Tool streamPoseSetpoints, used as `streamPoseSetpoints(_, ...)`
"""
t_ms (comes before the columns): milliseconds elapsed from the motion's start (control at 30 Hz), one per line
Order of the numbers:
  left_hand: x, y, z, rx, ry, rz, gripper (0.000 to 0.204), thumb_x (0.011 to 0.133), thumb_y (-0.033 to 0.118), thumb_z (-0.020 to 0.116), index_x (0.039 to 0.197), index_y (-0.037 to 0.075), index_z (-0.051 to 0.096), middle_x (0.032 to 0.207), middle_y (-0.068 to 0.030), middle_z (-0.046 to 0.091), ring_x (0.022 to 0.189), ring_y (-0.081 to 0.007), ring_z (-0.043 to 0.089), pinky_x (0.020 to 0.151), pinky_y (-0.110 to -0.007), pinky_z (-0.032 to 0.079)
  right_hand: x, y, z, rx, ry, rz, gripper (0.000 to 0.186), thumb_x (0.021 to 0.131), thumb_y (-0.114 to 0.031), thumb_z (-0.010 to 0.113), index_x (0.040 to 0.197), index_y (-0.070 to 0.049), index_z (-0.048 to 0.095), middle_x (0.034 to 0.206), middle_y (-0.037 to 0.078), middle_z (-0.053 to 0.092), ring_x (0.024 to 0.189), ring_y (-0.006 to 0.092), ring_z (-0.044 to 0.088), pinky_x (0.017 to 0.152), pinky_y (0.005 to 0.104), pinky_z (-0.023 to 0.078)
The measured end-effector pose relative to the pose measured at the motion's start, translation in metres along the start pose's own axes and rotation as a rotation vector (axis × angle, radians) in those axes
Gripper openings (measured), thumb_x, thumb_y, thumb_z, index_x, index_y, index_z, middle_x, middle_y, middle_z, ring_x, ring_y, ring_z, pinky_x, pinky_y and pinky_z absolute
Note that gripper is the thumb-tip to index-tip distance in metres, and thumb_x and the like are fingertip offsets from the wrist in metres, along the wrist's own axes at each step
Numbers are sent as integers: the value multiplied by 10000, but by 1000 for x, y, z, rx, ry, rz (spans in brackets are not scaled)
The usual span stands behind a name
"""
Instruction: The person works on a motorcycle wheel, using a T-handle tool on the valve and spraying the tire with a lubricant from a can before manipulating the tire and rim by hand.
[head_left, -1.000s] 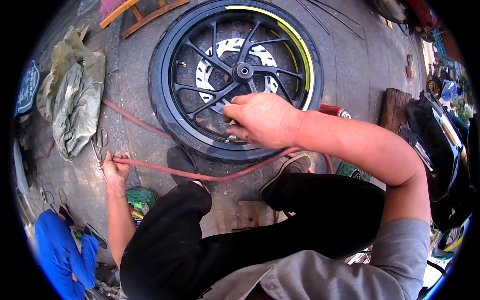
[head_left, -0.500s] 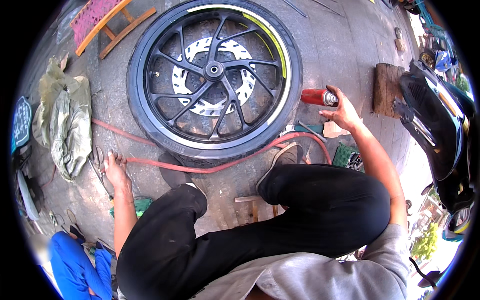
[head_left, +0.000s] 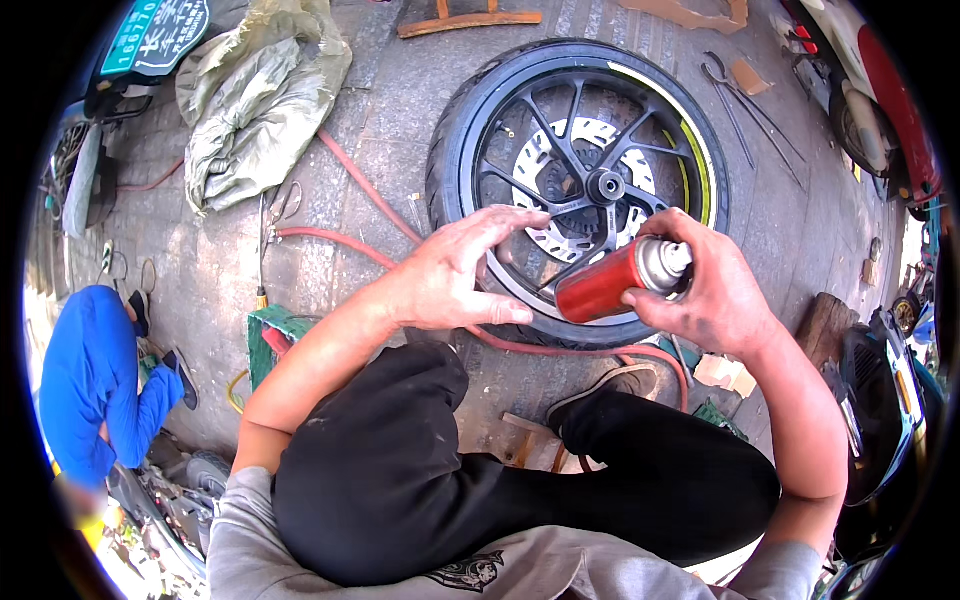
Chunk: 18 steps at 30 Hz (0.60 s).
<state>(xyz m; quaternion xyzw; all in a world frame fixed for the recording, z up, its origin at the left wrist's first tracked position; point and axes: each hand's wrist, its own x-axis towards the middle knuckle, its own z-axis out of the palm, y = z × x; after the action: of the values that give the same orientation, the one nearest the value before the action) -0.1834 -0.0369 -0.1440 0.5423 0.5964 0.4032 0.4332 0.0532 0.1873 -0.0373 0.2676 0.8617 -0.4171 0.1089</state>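
Red spray can (head_left: 603, 285) now over wheel (head_left: 606, 187), gripped in right hand (head_left: 718, 292); left hand (head_left: 450, 277) off hose (head_left: 340, 238), spread wide.

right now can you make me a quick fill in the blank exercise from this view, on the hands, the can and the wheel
The right hand grips a can whose body is coloured ____.
The left hand is open and holds ____.
In the picture, the crumpled pale sheet lies to the ____ of the wheel.

Missing words: red; nothing; left.
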Motion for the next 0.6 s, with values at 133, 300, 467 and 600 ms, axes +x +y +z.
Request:
streamPoseSetpoints(133, 2, -11, -5, 239, 224, -29, 818, 717, 334, 971, 1406, 29, 655, 1338, -192, 720, 1256, -410, 687, 1108, -491, 536, 84, -58, 79, -98, 60, -213, 656, 852, -394, 909, 1318, -8, 656, 1116, 202, 756, 1083, 357, 765, 952, 474, 606)
streamPoseSetpoints(300, -77, -94, -80, -114, 836, -313, 540, 817, 172, 977, 1251, 17, 696, 1123, -88, 791, 985, -189, 749, 942, -371, 613, 114, -29, 156, 127, 98, -92, 708, 964, -370, 822, 1506, -9, 543, 1226, 210, 725, 1125, 387, 732, 1010, 477, 586)
streamPoseSetpoints(467, -131, -197, -138, -164, 1217, -329, 509, 842, 106, 977, 1252, 34, 685, 1142, -59, 779, 1006, -160, 733, 982, -350, 584, 90, 24, 209, -113, 44, 45, 712, 972, -348, 805, 1539, -23, 522, 1422, 260, 603, 1358, 443, 589, 1166, 517, 494)
streamPoseSetpoints(600, -145, -252, -144, -23, 1218, -501, 665, 848, 148, 986, 1397, 24, 632, 1245, -86, 758, 1122, -202, 713, 1063, -369, 551, 91, 29, 220, -177, 26, 100, 895, 909, -466, 865, 1592, -37, 477, 1455, 249, 588, 1379, 433, 574, 1191, 519, 473)
